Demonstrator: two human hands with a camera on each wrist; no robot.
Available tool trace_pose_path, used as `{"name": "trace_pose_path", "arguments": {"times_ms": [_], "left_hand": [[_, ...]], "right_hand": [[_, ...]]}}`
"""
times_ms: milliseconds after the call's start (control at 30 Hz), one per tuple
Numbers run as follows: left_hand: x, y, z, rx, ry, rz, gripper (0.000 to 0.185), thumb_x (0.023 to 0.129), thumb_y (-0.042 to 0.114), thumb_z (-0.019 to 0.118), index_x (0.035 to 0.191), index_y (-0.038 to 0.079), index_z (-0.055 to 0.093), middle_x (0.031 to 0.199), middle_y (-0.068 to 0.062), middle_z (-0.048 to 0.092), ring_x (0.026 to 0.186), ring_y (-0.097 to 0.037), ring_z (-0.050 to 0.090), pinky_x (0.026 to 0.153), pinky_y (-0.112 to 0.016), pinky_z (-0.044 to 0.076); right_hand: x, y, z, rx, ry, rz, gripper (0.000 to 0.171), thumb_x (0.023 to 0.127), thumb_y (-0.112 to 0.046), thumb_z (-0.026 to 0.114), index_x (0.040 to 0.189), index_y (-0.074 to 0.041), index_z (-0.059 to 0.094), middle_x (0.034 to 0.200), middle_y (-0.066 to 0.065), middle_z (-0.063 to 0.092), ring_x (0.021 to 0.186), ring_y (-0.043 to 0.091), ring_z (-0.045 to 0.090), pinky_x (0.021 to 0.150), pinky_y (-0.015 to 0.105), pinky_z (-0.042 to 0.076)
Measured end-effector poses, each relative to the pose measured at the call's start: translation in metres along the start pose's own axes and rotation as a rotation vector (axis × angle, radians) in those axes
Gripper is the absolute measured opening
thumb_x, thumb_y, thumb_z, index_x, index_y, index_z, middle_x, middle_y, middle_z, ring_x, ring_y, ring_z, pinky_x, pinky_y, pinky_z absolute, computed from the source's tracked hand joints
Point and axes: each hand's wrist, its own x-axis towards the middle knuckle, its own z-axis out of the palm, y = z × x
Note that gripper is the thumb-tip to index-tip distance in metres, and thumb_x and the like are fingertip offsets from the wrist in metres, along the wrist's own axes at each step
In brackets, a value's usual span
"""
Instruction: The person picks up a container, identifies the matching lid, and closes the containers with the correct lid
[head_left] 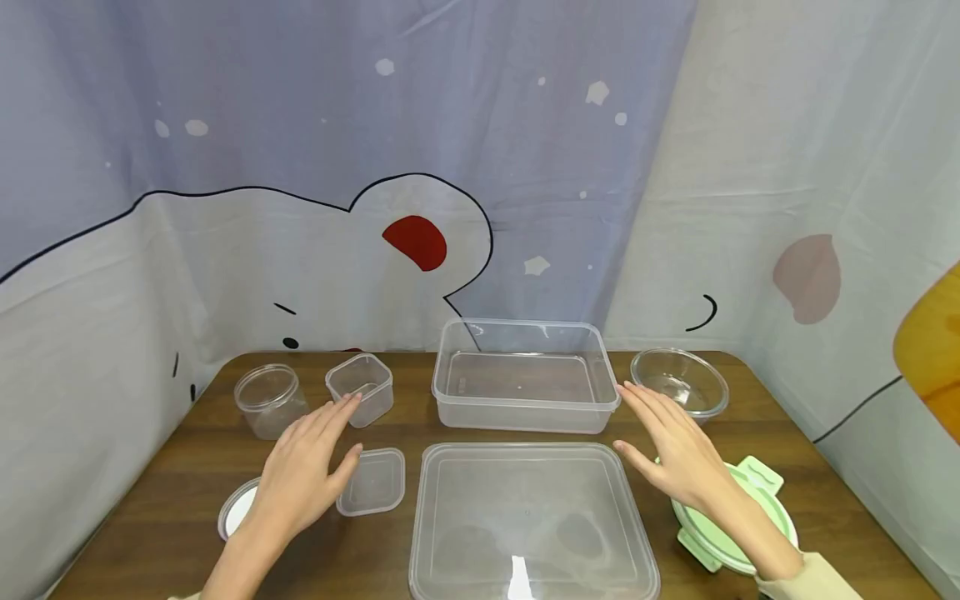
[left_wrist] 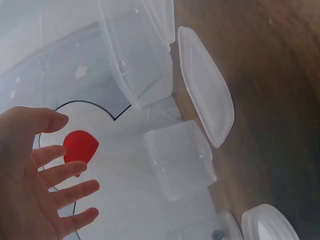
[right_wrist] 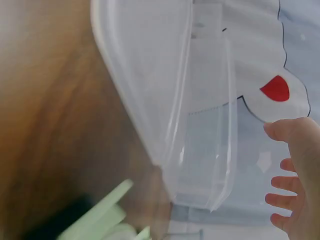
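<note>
Wooden tabletop before a cartoon-print curtain. Nearest lie the large lid, green lid and small lid. Both hands hover flat with fingers spread, holding nothing: left hand above the small lid, right hand beside the large box.

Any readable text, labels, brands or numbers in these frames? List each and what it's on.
None: no word, label, brand or number can be read in any view.
The large clear container, its flat lid, the small square container, the round jar, the glass bowl and the green lid show no print.
The backdrop cloth carries only a cartoon drawing, no lettering.
</note>
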Motion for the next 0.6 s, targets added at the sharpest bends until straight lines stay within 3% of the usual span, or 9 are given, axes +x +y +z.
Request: {"name": "trace_pose_path", "arguments": {"times_ms": [100, 233, 600], "left_hand": [[0.001, -0.002, -0.004, -0.001, 0.043, 0.004, 0.059, 0.084, 0.020, 0.068, 0.139, 0.009, 0.048, 0.133, -0.014, 0.059, 0.118, -0.036, 0.056, 0.096, -0.056, 0.043], [0.004, -0.003, -0.007, -0.005, 0.051, -0.007, 0.057, 0.083, 0.020, 0.069, 0.136, 0.008, 0.051, 0.129, -0.013, 0.061, 0.114, -0.034, 0.059, 0.091, -0.054, 0.046], [0.011, 0.004, -0.014, -0.054, 0.075, -0.064, 0.048, 0.082, 0.018, 0.070, 0.128, 0.009, 0.061, 0.118, -0.014, 0.067, 0.105, -0.033, 0.062, 0.078, -0.045, 0.048]], "right_hand": [[0.010, -0.005, 0.001, 0.014, 0.021, -0.023, 0.071, 0.083, -0.032, 0.072, 0.144, -0.010, 0.042, 0.143, 0.013, 0.048, 0.130, 0.035, 0.044, 0.105, 0.053, 0.036], [0.021, -0.011, 0.002, 0.035, 0.031, -0.036, 0.069, 0.082, -0.032, 0.073, 0.140, -0.009, 0.046, 0.141, 0.011, 0.050, 0.127, 0.033, 0.047, 0.103, 0.055, 0.038], [0.054, -0.036, 0.016, 0.135, 0.179, -0.159, 0.048, 0.077, -0.020, 0.077, 0.121, -0.006, 0.064, 0.125, 0.006, 0.064, 0.109, 0.022, 0.057, 0.091, 0.041, 0.048]]}}
